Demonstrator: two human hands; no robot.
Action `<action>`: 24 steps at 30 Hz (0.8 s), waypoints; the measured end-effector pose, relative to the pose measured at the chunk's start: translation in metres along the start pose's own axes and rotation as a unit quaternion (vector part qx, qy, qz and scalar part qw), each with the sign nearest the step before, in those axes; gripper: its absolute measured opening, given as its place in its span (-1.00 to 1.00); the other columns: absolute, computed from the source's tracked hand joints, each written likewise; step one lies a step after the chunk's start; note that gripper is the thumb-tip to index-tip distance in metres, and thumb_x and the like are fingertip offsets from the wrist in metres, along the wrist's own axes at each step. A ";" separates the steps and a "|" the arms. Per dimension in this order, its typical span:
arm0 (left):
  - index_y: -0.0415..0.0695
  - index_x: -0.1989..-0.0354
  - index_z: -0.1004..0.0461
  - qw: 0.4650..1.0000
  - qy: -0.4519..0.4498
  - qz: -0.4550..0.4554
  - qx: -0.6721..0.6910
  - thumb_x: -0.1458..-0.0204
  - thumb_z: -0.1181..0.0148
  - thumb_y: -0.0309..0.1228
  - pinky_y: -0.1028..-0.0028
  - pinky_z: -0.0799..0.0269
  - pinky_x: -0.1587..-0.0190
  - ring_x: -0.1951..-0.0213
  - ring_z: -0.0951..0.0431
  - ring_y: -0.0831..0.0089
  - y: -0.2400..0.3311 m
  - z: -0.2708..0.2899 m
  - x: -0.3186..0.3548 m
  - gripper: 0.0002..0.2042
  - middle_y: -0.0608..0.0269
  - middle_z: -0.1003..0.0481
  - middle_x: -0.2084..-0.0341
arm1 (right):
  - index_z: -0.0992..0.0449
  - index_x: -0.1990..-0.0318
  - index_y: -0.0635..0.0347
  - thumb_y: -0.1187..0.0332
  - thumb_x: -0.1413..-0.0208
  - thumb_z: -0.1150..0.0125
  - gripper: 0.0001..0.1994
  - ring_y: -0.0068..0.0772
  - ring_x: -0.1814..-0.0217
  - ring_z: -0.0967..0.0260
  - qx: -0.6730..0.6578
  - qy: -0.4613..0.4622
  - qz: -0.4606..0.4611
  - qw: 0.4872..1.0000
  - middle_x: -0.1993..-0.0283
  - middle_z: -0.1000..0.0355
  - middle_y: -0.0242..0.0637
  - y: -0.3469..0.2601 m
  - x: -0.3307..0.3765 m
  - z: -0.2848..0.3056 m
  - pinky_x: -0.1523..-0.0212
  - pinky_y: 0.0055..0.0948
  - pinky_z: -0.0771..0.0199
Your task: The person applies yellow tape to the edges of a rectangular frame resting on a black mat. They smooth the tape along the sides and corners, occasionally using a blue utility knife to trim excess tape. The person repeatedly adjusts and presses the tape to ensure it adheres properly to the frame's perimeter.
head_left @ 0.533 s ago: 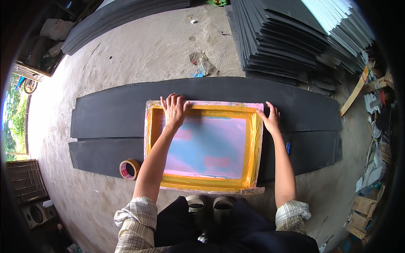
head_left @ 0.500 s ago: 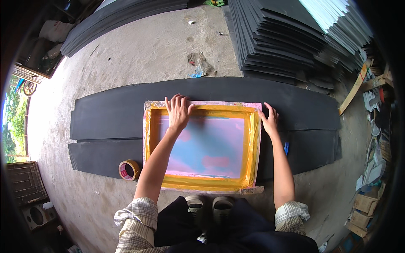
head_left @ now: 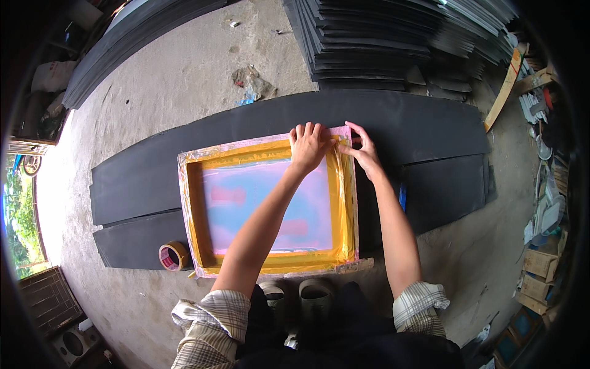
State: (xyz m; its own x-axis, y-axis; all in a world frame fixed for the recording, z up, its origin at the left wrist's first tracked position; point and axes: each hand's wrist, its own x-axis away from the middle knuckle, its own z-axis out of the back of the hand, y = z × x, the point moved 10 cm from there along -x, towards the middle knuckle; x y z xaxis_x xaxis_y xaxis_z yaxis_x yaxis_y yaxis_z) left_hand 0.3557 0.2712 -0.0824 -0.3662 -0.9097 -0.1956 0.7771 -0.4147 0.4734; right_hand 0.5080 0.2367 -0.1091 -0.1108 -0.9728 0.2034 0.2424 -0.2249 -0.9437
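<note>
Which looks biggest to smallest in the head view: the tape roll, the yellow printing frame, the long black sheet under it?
1. Long black sheet
2. Yellow printing frame
3. Tape roll
The gaps are plain; nearness changes nothing.

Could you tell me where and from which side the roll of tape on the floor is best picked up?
The roll of tape lies flat, hole up, beside the frame's near-left corner. Probably best from above: one finger in the hole, thumb on the outer rim, on the open left side.

Brown cardboard boxes (head_left: 541,264) sit far right of the hands (edges blurred), with blue-faced cartons (head_left: 522,323) just below them.
</note>
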 end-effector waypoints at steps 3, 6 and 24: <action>-0.04 -0.09 -0.33 0.999 0.003 -0.042 0.021 -0.07 -0.12 -0.15 0.06 -0.01 -0.17 -0.06 -0.28 0.18 -0.008 0.004 0.007 -0.57 0.19 -0.36 0.06 | -0.32 -0.26 -0.10 0.25 0.08 -0.41 -0.33 -0.38 -0.06 -0.32 -0.021 0.032 0.030 0.999 -0.17 -0.37 -0.33 0.000 0.003 -0.009 -0.13 -0.36 -0.29; -0.08 -0.38 0.04 0.996 -0.034 -0.080 0.000 -0.09 -0.09 -0.24 -0.06 0.31 -0.36 -0.36 0.02 0.17 0.013 0.003 0.026 -0.31 0.12 -0.09 -0.29 | -0.16 -0.34 0.07 0.31 -0.16 -0.18 -0.41 -0.11 -0.26 -0.23 0.084 0.110 0.150 0.979 -0.27 -0.26 -0.07 -0.003 0.022 -0.008 -0.24 -0.24 -0.22; 0.00 0.32 -0.50 0.884 0.040 0.320 0.339 0.12 -0.35 -0.20 0.35 -0.12 0.04 0.29 -0.56 0.47 0.004 -0.045 0.091 -0.75 0.42 -0.59 0.45 | -0.24 -0.25 0.23 0.38 -0.19 -0.14 -0.52 -0.17 -0.29 -0.11 0.118 0.067 0.084 0.987 -0.19 -0.19 -0.15 0.056 0.121 -0.014 -0.29 -0.35 -0.12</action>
State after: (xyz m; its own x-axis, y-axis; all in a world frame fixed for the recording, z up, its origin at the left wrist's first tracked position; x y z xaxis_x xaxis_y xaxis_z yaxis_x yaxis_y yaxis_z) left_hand 0.3485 0.1854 -0.1375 0.0961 -0.9631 0.2514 0.3170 0.2691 0.9094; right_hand 0.4950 0.1069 -0.1407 -0.1725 -0.9850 -0.0029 0.4848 -0.0824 -0.8708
